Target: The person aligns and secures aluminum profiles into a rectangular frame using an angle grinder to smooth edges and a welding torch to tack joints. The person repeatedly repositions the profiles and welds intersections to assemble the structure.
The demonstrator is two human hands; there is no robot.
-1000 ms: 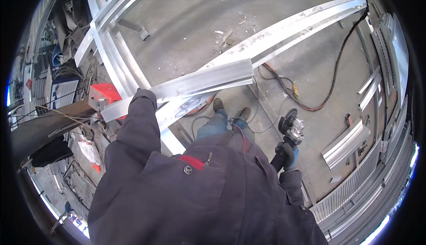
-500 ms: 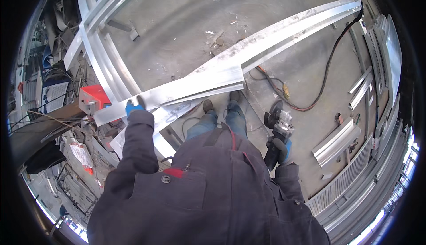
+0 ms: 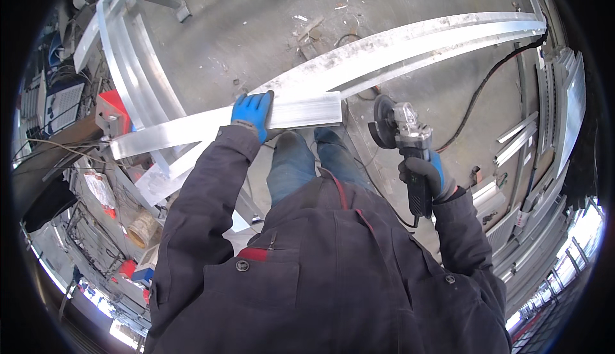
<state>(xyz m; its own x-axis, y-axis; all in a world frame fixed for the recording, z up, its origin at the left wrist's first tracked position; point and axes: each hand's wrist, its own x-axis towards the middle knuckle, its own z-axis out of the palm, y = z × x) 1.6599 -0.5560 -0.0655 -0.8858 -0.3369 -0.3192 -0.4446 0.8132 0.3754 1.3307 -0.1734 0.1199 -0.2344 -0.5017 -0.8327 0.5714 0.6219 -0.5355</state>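
My left hand (image 3: 252,114), in a blue and grey glove, lies over the middle of a short silvery metal profile (image 3: 307,108), its fingers curled toward the far edge. This profile rests across a long metal beam (image 3: 378,49). Off to the right, my right hand (image 3: 430,176), gloved alike, is closed round the black body of an angle grinder (image 3: 413,137). The grinder's dark disc (image 3: 383,122) points up and left, a little apart from the profile's right end. Part of the profile is hidden under my left hand.
At left stands a red box-shaped machine (image 3: 113,112) beside crossed metal profiles (image 3: 131,65). A dark cable (image 3: 477,101) runs along the floor at right. Metal offcuts (image 3: 516,139) and stacked long profiles (image 3: 532,238) lie farther right. A dark brown tube (image 3: 57,142) juts in from the left.
My left hand has slid right along the profile, from its left end to its middle. The grinder in my right hand has risen toward the profile's right end.
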